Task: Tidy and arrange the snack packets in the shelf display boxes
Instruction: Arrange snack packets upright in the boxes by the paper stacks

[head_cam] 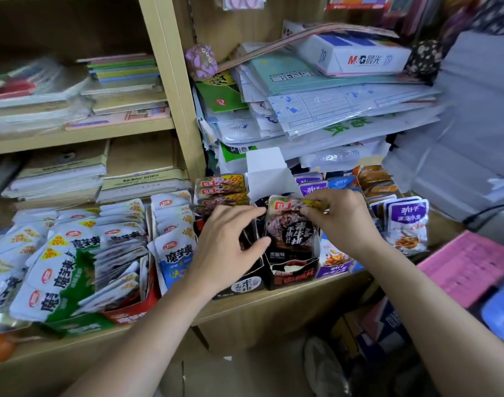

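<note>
A dark snack packet [290,230] with a meat picture stands upright in a black display box [290,275] on the shelf's middle. My right hand [342,222] pinches the packet's top edge. My left hand [230,247] grips the left wall of the box, its thumb against the packet's lower left side. Just behind the left hand is a stack of red-labelled packets [222,187]. White and blue packets [174,253] stand in the box to the left. Purple and white packets [407,224] fill boxes on the right.
White and green packets [67,267] lie heaped at the left of the wooden shelf [273,296]. A white box flap [269,173] rises behind the black box. Paper stacks and an M&G box [356,55] are piled above. A pink sheet [462,267] lies to the right.
</note>
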